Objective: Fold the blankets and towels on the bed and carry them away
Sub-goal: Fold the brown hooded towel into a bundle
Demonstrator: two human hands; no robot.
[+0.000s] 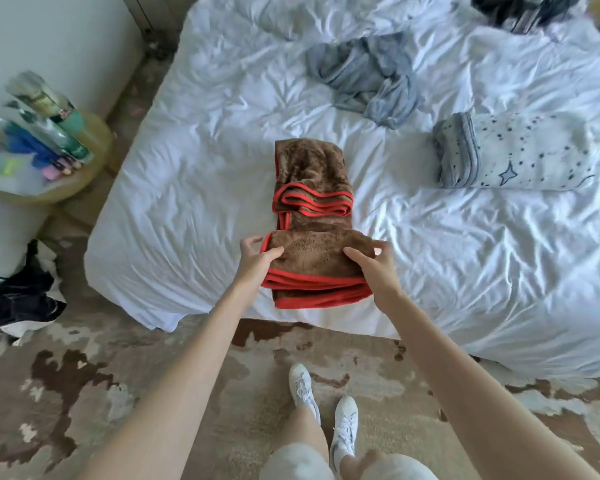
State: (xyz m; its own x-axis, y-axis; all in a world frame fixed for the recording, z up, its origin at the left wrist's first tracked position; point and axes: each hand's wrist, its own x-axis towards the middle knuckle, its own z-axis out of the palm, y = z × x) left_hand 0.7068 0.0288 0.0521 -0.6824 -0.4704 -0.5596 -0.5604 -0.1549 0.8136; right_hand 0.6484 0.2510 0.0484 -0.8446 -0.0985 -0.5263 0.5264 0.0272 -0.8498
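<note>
The brown blanket (313,174) lies half-folded near the foot of the bed (194,168), its near fold clamped at either side by the left hand (257,263) and right hand (376,271), each grip thumb on top with fingertips partly hidden, and a dark cloth (520,10) is cut off at the far corner.

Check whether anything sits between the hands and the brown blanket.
Nothing visible does. The left hand and right hand grip the near end of the brown blanket; the grey cloth and starred blanket lie apart, farther back.
</note>
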